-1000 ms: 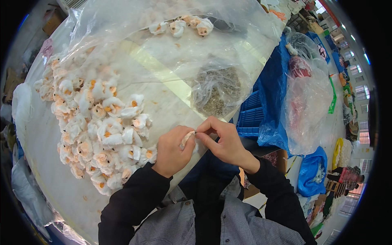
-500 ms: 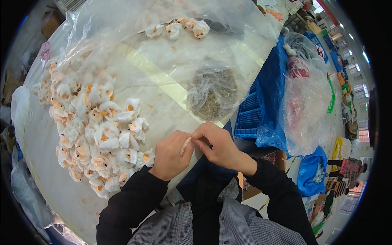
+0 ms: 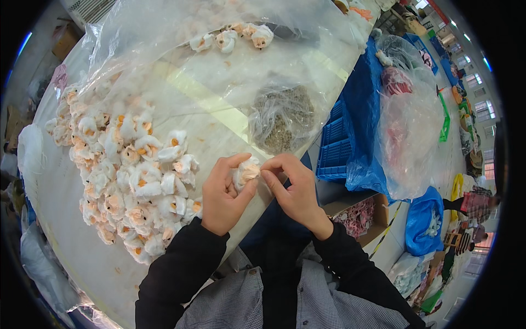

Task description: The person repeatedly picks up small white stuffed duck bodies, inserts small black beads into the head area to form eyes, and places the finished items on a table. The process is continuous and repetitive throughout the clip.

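Observation:
My left hand (image 3: 223,193) is closed around a small fluffy plush piece (image 3: 247,174), white with a peach front. Thumb and forefinger of my right hand (image 3: 296,192) pinch together at its right edge; anything finer between those fingertips is too small to make out. To the left of my hands spreads a big pile of similar plush pieces (image 3: 129,186), white and peach with orange patches and dark specks. Just beyond my hands lies a clear plastic bag (image 3: 282,118) with small grey-brown bits in it.
Clear plastic sheeting (image 3: 164,33) covers the far part of the pale table (image 3: 71,241). A few more plush pieces (image 3: 227,41) lie there. Right of the table stand a blue crate (image 3: 333,145), a large clear bag (image 3: 408,140) and a cardboard box (image 3: 378,219) of pinkish pieces. People are farther right.
My left hand has turned and opened up somewhat, so the plush piece now shows between thumb and fingers. My right hand has shifted slightly, still pinching at its edge.

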### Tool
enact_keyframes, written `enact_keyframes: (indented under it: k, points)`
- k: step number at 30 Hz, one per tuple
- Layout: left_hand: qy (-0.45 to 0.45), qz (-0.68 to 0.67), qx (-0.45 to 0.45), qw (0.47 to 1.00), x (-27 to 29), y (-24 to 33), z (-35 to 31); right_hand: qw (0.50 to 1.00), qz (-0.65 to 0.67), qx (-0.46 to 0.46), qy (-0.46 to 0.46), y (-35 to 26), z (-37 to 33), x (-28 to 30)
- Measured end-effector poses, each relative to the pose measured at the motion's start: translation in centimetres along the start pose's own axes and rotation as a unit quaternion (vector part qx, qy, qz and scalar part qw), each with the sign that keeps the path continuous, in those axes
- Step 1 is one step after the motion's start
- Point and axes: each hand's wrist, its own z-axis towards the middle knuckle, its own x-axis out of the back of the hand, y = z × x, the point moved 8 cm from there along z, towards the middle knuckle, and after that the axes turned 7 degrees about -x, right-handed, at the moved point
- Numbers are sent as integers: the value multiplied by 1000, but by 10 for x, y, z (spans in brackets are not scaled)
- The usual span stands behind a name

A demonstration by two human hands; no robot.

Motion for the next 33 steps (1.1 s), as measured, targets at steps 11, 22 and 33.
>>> enact_keyframes:
  k: [11,22,33]
  points:
    - [28,-135,22,990,-1,3,2,992,-48,75,89,-13,-5,5]
    - [48,-133,26,990,1,-5,-1,968,-120,205,85,-30,-20,4]
    - [-25,-76,-27,996,-9,2,0,989,-67,119,60,-16,-14,0]
